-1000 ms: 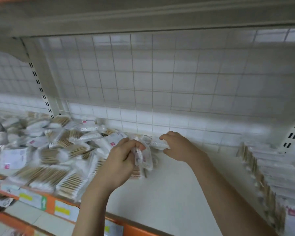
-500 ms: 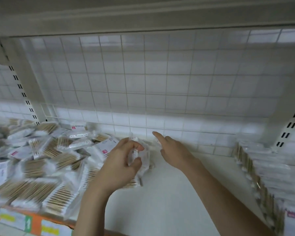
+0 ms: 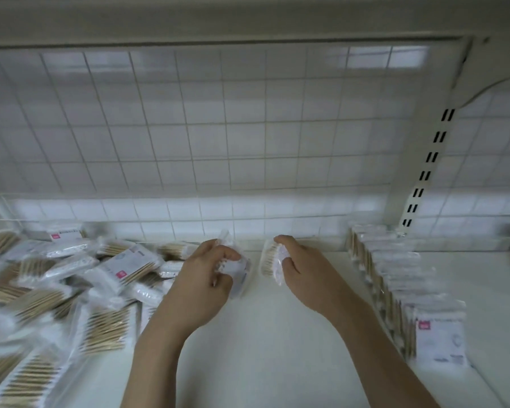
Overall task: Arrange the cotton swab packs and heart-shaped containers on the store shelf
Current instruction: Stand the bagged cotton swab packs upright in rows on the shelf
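Judging from the shelf, one swab pack is pinched in the curled right hand and another in the left hand, between heap and row; upright, flush placement against the row is advised.

**Swab packs: two held, a heap and a row on the shelf**

I see one clear cotton swab pack gripped upright in my right hand, wooden sticks showing. My left hand grips another pack, just beside the first but apart. Left of my left hand lies a jumbled heap of packs. Right of my right hand, a neat row of packs stands on edge on the white shelf.
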A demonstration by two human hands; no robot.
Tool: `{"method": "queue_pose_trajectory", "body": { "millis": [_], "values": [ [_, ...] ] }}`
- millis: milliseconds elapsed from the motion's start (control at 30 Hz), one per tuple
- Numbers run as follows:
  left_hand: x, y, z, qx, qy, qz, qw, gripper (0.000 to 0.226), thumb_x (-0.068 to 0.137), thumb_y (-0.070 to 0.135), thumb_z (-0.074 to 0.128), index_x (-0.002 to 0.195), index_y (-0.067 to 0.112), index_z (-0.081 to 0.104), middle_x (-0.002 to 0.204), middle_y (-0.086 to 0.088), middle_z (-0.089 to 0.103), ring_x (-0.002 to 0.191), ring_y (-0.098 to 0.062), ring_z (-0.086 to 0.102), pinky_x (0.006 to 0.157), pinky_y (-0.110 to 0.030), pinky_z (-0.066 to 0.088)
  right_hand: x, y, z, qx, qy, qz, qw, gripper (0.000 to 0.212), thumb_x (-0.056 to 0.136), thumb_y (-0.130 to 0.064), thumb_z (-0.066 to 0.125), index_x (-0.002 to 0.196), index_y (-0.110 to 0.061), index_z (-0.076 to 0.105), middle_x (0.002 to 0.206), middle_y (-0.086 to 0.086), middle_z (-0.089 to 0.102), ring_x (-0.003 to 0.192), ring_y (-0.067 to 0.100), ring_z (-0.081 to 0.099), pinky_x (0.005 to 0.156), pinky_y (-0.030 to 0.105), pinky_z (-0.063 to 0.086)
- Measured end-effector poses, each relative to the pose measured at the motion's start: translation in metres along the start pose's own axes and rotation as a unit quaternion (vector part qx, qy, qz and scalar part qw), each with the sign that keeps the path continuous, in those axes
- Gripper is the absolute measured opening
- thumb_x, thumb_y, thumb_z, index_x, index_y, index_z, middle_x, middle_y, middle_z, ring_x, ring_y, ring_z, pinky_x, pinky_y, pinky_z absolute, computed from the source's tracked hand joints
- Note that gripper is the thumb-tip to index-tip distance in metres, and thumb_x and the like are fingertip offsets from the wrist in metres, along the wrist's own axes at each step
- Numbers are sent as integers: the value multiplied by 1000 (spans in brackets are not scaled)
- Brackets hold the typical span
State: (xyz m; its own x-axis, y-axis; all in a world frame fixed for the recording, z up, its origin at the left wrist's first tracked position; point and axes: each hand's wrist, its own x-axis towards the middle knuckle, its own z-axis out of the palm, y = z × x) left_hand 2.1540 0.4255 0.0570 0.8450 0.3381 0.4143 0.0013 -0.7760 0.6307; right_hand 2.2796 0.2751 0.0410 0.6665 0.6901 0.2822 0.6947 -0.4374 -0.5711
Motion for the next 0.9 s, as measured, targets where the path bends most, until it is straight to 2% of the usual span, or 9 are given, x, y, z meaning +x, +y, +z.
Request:
{"method": "queue_pose_trajectory", "body": {
  "millis": [133, 200, 300, 367, 500, 567, 700, 833, 900],
  "values": [
    [-1, 4, 9, 2, -16, 11, 1000, 45, 73, -13, 52, 89, 28, 58, 98, 21, 50, 85, 2, 53, 68, -2, 37, -25, 8, -12, -33, -16, 5, 999, 58, 86, -4, 43, 136, -31, 27, 99, 5, 59, 87, 17, 61, 75, 34, 54],
    [-3, 6, 14, 7, -26, 8, 1000, 47, 72, -14, 52, 89, 29, 59, 100, 16, 51, 84, -1, 53, 69, -1, 35, -35, 11, -17, -47, 7, 5, 999, 54, 87, -8, 51, 132, -30, 32, 97, 2, 61, 85, 15, 61, 73, 33, 53],
    [-5, 12, 19, 23, -33, 1, 999, 49, 72, -12, 54, 96, 31, 61, 114, 7, 46, 93, 2, 48, 72, 4, 30, -50, 10, -34, -87, 48, -19, 995, 43, 86, -28, 62, 124, -30, 43, 98, -6, 62, 88, 11, 60, 71, 27, 50],
    [-8, 20, 21, 22, -35, 3, 999, 55, 73, -10, 55, 101, 38, 55, 118, 4, 44, 93, 4, 46, 74, 0, 30, -59, 10, -51, -119, 56, -20, 991, 40, 83, -39, 64, 120, -33, 48, 98, -8, 57, 91, 10, 55, 73, 25, 45],
    [-14, 41, 27, -11, -55, 3, 998, 65, 78, -2, 58, 114, 47, 38, 108, 8, 50, 88, -14, 52, 72, -14, 38, -84, 21, -85, -122, 41, 1, 992, 43, 75, -50, 70, 112, -32, 58, 91, -14, 38, 88, 5, 39, 69, 10, 31],
    [-17, 50, 33, -28, -64, -5, 998, 66, 80, 1, 60, 119, 49, 34, 102, 16, 50, 84, -9, 56, 67, -8, 39, -97, 28, -102, -114, 26, 29, 993, 46, 72, -52, 71, 110, -28, 61, 92, -15, 36, 88, 4, 41, 72, 9, 32],
    [-19, 62, 53, -34, -93, 1, 995, 60, 82, 4, 61, 130, 35, 40, 97, 24, 55, 88, 0, 57, 68, -2, 41, -120, 43, -128, -115, -17, 94, 989, 41, 72, -49, 73, 102, -24, 62, 90, -13, 52, 77, 3, 52, 69, 21, 43],
    [-19, 79, 67, -17, -121, 18, 992, 47, 84, 10, 62, 120, 39, 52, 107, 23, 61, 98, 3, 55, 72, -4, 38, -140, 63, -141, -78, -54, 155, 983, 28, 74, -37, 76, 88, -33, 52, 76, -6, 62, 63, 7, 56, 57, 16, 43],
    [-19, 90, 70, -26, -136, 32, 990, 40, 84, 10, 62, 108, 42, 56, 102, 30, 59, 96, 11, 53, 72, -3, 37, -146, 73, -143, -77, -51, 166, 982, 26, 75, -34, 75, 82, -33, 50, 71, -5, 61, 58, 10, 56, 54, 17, 43]
  ]
}}
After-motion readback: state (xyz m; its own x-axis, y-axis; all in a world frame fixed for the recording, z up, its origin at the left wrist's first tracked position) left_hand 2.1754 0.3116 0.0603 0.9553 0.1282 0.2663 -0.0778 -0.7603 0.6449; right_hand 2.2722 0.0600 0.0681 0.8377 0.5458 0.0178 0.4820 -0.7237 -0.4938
